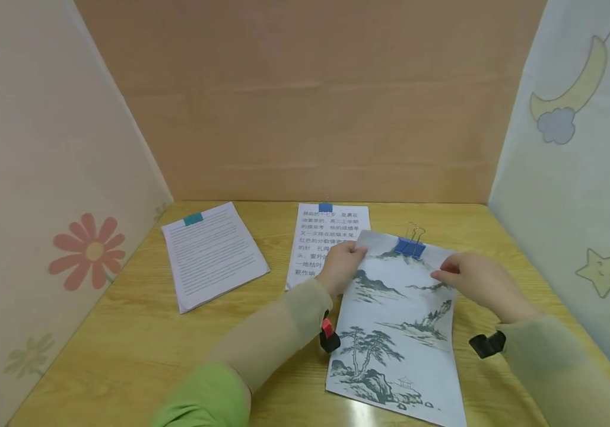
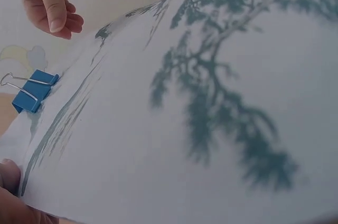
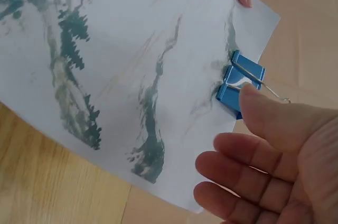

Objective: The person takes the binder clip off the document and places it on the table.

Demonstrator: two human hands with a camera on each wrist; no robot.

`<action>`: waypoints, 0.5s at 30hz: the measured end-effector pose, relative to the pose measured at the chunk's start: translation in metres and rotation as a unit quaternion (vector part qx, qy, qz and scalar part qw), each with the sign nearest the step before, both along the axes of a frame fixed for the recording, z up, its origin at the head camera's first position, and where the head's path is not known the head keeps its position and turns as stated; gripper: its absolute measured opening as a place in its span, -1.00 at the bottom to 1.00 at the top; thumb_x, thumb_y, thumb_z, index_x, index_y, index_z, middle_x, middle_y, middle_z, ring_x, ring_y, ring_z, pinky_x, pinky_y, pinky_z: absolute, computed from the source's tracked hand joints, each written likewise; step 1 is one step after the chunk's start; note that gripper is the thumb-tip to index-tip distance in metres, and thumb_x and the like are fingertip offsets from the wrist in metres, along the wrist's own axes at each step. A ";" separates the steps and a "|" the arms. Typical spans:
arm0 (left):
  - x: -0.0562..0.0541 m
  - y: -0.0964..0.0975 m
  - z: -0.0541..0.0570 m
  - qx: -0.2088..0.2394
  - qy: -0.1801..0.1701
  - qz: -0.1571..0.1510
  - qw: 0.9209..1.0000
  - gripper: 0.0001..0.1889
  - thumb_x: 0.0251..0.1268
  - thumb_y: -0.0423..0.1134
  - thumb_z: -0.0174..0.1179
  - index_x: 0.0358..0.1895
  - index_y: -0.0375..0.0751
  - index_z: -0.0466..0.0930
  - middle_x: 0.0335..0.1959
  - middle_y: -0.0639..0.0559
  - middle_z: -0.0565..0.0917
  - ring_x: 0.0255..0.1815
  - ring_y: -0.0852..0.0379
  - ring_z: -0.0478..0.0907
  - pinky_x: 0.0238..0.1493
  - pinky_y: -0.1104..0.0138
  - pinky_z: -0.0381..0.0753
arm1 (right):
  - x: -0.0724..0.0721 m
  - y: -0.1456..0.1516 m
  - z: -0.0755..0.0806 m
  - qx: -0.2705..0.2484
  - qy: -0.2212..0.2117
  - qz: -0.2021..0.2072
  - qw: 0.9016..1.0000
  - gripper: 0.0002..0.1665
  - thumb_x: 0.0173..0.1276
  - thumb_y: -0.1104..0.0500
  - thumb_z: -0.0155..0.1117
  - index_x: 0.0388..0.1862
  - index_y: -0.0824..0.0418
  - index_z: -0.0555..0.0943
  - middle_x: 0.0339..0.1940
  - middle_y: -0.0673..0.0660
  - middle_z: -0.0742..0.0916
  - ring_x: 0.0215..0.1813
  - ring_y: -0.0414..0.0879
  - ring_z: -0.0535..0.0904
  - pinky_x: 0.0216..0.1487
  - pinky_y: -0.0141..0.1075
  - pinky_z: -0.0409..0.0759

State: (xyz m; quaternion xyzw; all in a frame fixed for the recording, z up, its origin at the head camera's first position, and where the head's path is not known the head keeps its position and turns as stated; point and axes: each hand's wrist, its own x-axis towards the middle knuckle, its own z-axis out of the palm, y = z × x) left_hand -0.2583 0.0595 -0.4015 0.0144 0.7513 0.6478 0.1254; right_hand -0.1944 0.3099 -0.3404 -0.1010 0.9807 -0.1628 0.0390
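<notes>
L hand point(image 1: 341, 267) is pinching the L edge of the landscape sheet point(image 1: 390, 311), fingers clamped; R hand point(image 1: 478, 281) is hovering nr its blue clip point(image 1: 410, 248), fingers loosely bent, gripping 0. Sheet's slanting over the surface point(image 1: 123, 362), partly hiding 1 text sheet point(image 1: 315, 237).

The wooden table point(image 1: 134, 356) bears two clipped text stacks point(image 1: 219, 261).

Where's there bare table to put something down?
The biggest bare patch of table is front left, between the flowered wall and left sleeve. A smaller one is between the teal-clipped papers and text pages. It's crowded around the landscape sheet, left hand and right hand.
</notes>
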 end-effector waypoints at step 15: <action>-0.005 -0.078 0.001 0.089 0.025 0.071 0.993 -0.71 0.45 -0.15 0.08 -0.10 -0.36 0.59 -0.31 -0.12 0.69 -0.40 0.10 0.65 -0.31 0.27 0.65 | -0.040 -0.049 0.031 -0.062 0.026 0.053 0.996 -0.51 0.36 -0.18 0.22 0.00 0.18 0.64 -0.09 0.13 0.71 -0.09 0.06 0.60 -0.07 0.04 0.53</action>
